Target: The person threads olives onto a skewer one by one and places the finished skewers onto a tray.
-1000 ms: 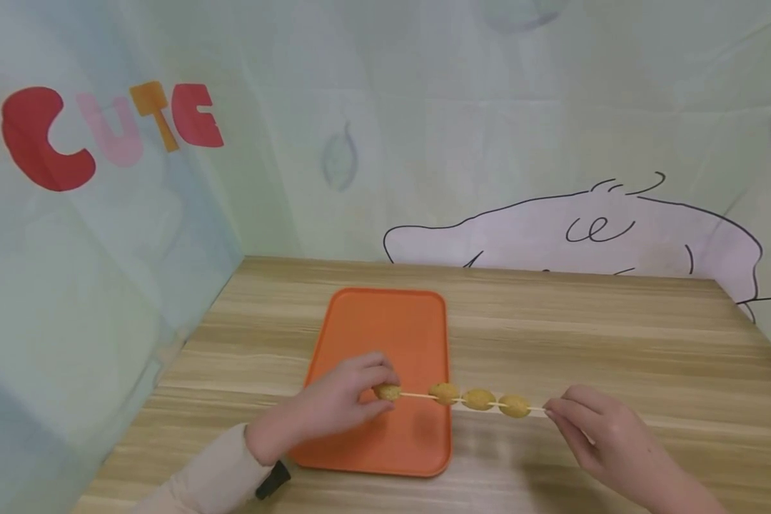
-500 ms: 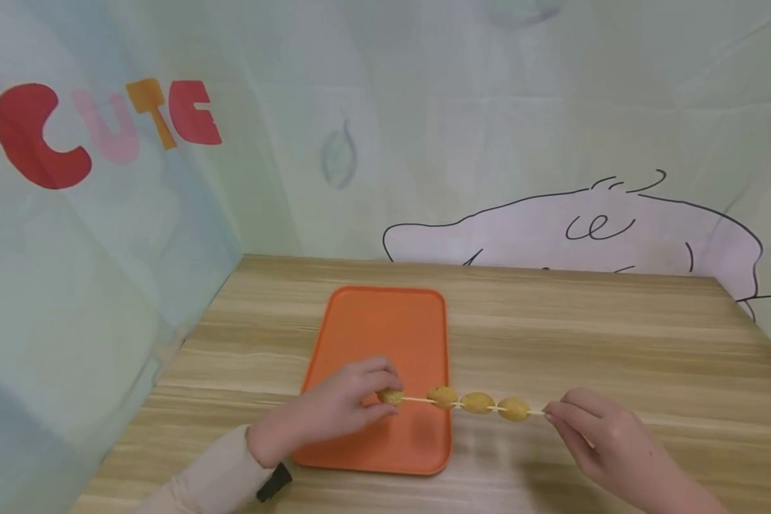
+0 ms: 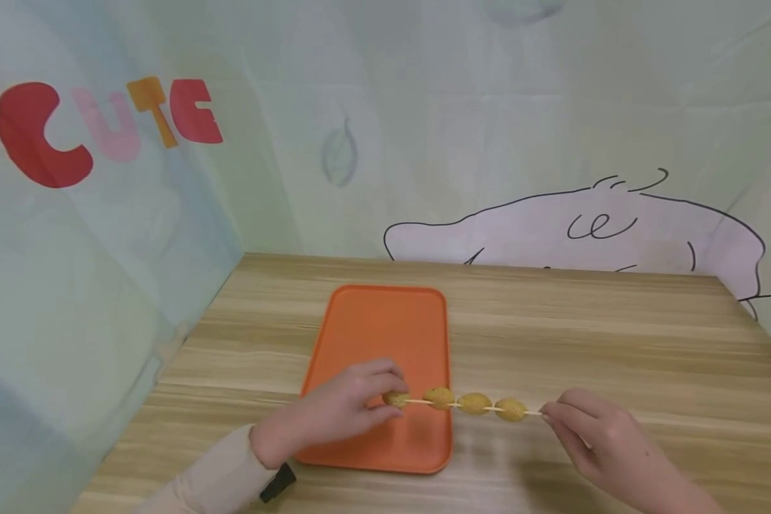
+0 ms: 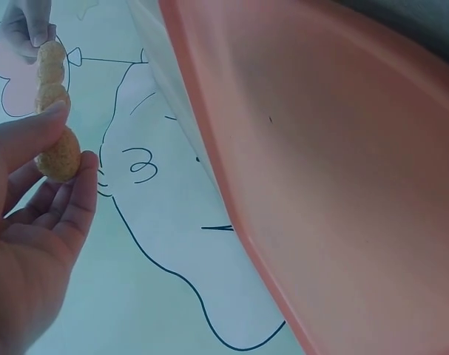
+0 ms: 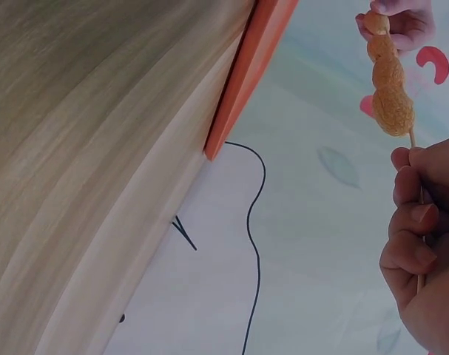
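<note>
A thin pale wooden skewer (image 3: 530, 412) runs level between my two hands, threaded with several golden-brown oval balls (image 3: 474, 403) that look like fried food. My left hand (image 3: 353, 400) pinches the end ball (image 3: 395, 398) between thumb and fingers, and a short length of bare stick separates it from the others. My right hand (image 3: 607, 435) grips the skewer's other end; in the right wrist view the stick (image 5: 422, 277) passes down along the curled fingers. Below my left hand lies an orange tray (image 3: 385, 325), and the skewer hangs above its right side.
The tray rests on a wood-grain table (image 3: 572, 321). A black object (image 3: 278, 483) shows beside the left sleeve (image 3: 212, 471). Behind stands a pale printed cloth backdrop (image 3: 488, 128) with a cartoon outline and coloured letters.
My left hand has moved slightly right with the end ball, and the bare gap to the neighbouring ball has narrowed. My right hand has shifted slightly left with the skewer.
</note>
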Demonstrator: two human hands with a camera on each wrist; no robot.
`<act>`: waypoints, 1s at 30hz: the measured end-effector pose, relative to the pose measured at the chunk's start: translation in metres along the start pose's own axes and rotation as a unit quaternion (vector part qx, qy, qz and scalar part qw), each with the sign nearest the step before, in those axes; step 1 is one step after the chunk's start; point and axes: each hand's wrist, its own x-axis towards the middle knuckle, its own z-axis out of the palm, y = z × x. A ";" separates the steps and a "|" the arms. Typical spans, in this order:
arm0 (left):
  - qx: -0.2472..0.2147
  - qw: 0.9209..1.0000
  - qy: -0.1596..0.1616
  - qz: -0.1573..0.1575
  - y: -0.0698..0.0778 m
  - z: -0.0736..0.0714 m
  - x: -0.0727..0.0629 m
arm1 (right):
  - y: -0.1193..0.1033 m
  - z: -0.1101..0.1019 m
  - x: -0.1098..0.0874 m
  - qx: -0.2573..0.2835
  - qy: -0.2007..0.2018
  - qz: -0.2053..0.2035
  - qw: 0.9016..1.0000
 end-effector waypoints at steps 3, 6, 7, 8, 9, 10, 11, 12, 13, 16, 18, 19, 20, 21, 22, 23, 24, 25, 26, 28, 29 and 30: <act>-0.001 1.000 -0.005 -0.007 0.001 0.000 0.001 | 0.000 0.001 0.000 0.002 0.002 -0.003 1.000; -0.001 1.000 -0.008 -0.011 0.002 0.000 0.002 | 0.001 0.002 0.000 0.009 0.003 -0.005 1.000; 0.000 1.000 -0.009 -0.013 0.003 0.000 0.002 | 0.001 0.003 -0.001 0.009 0.005 -0.007 1.000; 0.000 1.000 -0.009 -0.014 0.003 0.000 0.002 | 0.001 0.003 -0.001 0.010 0.006 -0.009 1.000; 0.000 1.000 -0.009 -0.016 0.003 0.000 0.002 | 0.001 0.004 -0.001 0.011 0.007 -0.010 1.000; 0.000 1.000 -0.009 -0.017 0.004 0.000 0.003 | 0.001 0.004 -0.001 0.014 0.005 -0.007 1.000; -0.001 1.000 -0.008 -0.018 0.004 0.000 0.003 | 0.001 0.004 -0.001 0.017 0.003 -0.007 1.000; 0.000 1.000 -0.007 -0.017 0.004 0.000 0.003 | 0.001 0.004 -0.001 0.017 0.003 -0.008 1.000; 0.000 1.000 -0.005 -0.018 0.005 0.000 0.004 | 0.001 0.004 -0.001 0.017 0.004 -0.010 1.000; 0.001 1.000 0.000 -0.015 0.005 0.001 0.005 | 0.001 0.005 0.000 0.019 0.004 -0.012 1.000; 0.003 1.000 0.005 -0.010 0.004 0.001 0.005 | 0.001 0.006 0.000 0.018 0.008 -0.015 1.000; 0.002 1.000 0.007 -0.008 0.004 0.001 0.005 | 0.001 0.006 0.000 0.021 0.005 -0.012 1.000; 0.003 1.000 0.009 -0.002 0.003 0.002 0.005 | 0.001 0.006 0.000 0.023 0.001 -0.009 1.000; 0.004 1.000 0.011 0.002 0.003 0.002 0.005 | 0.001 0.006 0.000 0.024 0.000 -0.007 1.000; 0.004 1.000 0.013 0.006 0.003 0.002 0.005 | 0.000 0.006 0.001 0.022 0.002 -0.008 1.000; 0.006 1.000 0.016 0.009 0.003 0.003 0.005 | 0.000 0.006 0.001 0.023 -0.003 -0.003 1.000; 0.006 1.000 0.017 0.011 0.002 0.003 0.005 | 0.000 0.006 0.000 0.023 -0.005 0.000 1.000; 0.008 1.000 0.018 0.012 0.002 0.003 0.005 | 0.000 0.006 0.000 0.024 -0.010 0.006 1.000; 0.009 1.000 0.018 0.013 0.002 0.004 0.005 | -0.001 0.007 0.000 0.023 -0.011 0.008 1.000; 0.008 1.000 0.019 0.012 0.002 0.004 0.005 | -0.001 0.007 0.000 0.022 -0.015 0.014 1.000; 0.007 1.000 0.019 0.012 0.002 0.004 0.004 | -0.001 0.008 0.000 0.021 -0.015 0.015 1.000; 0.004 1.000 0.019 0.011 0.002 0.004 0.004 | -0.001 0.009 0.001 0.019 -0.011 0.013 1.000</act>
